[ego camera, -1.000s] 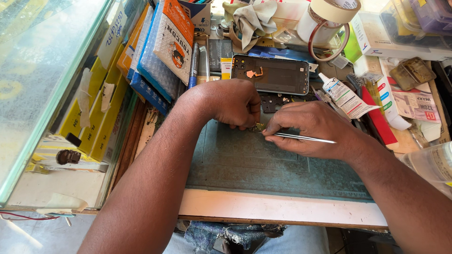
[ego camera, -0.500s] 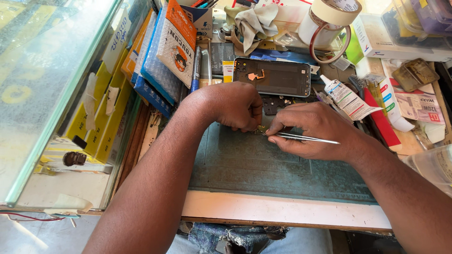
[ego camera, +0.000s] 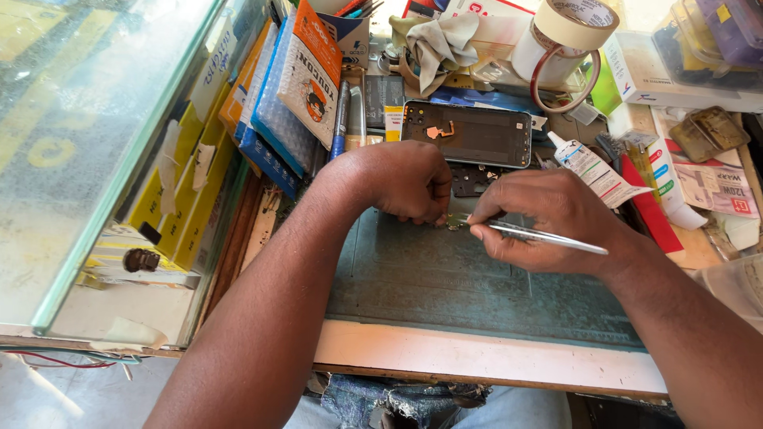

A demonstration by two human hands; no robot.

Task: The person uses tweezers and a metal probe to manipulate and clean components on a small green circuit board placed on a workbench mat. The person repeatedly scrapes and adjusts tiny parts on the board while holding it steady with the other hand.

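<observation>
A small part [ego camera: 455, 221] lay on the mat [ego camera: 445, 278] between the hands, the left hand [ego camera: 401, 181] curled beside it, right hand [ego camera: 548, 221] pinching tweezers [ego camera: 540, 234] whose tips pointed left at it.

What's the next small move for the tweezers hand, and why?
Probably a slight lift of the tweezers in the right hand. Their tips already sit at the small part that the left hand pins to the green mat.

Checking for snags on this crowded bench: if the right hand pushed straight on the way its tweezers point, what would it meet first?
The right hand aims its tweezers leftward at a small part. That comes first, then almost at once the left hand's fingers pinning it. Depth is hard to judge.
</observation>
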